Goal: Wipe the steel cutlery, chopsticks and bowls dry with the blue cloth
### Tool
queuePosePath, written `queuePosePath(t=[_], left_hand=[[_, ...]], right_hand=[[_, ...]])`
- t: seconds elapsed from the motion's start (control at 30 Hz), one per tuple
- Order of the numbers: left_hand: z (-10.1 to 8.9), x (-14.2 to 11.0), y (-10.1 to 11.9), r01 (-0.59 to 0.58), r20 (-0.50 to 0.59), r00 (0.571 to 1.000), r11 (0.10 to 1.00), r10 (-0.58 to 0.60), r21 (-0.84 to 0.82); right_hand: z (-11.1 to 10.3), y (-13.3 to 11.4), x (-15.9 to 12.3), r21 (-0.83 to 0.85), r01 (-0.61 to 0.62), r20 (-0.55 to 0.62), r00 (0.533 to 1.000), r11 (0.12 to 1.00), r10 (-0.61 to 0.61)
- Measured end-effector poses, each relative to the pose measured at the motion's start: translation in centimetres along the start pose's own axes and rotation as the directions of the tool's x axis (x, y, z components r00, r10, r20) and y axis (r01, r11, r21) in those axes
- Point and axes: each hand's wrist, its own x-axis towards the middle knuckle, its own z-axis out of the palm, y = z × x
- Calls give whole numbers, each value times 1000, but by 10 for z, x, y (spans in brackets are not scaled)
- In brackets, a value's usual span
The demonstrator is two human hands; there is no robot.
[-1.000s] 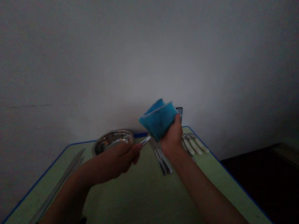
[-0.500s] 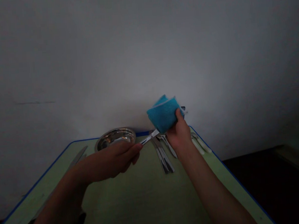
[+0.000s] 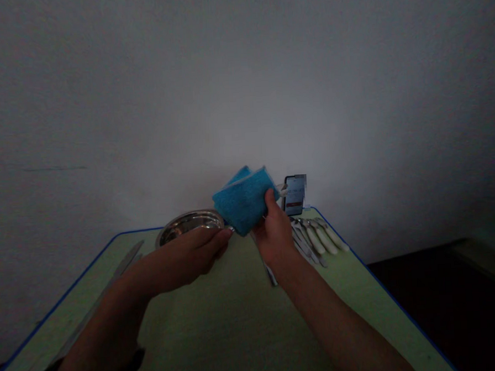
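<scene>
My left hand (image 3: 197, 252) is closed on the handle of a metal piece of cutlery (image 3: 232, 229); a short bit of it shows between my fingertips and the cloth. My right hand (image 3: 276, 231) grips a folded blue cloth (image 3: 245, 201), thumb on top, around the cutlery. A pale tip sticks out past the cloth's right side, too blurred to identify. The cutlery's kind is hidden by the cloth. Behind my left hand stands a shiny metal bowl (image 3: 172, 224), partly covered by it. Under my right hand lies a metal utensil (image 3: 272, 276), mostly hidden.
Several spoons and other cutlery (image 3: 316, 237) lie in a row at the table's right. A phone (image 3: 293, 195) leans on the wall behind. A long knife-like blade (image 3: 129, 257) lies at left, partly under my left arm. The green table (image 3: 222, 331) has a blue edge.
My right hand and the blue cloth have moved left and slightly down along the cutlery, toward my left fingers, covering most of the handle. The phone and more cutlery have come into view.
</scene>
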Motion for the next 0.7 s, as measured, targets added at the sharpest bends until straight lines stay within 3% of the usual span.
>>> queuePosePath(t=[0.13,0.23,0.37,0.5,0.7], left_hand=[[-1,1,-5,-171,66,985,924,158,341],[-2,0,-5,-174,36,984,909,174,378],[-4,-4,3,-113,4,993,970,114,216],[-9,-10,14,37,141,990,993,-20,-115],[-16,-18,17,144,346,937,951,-42,-275]], right_hand=[[2,12,-10,2,-56,54,997,998,55],[3,6,-7,11,-49,52,997,999,48],[0,-15,4,101,63,-4,998,993,-63],[-5,-35,10,166,101,-25,995,981,-98],[-7,-49,12,154,191,-106,979,969,-176]])
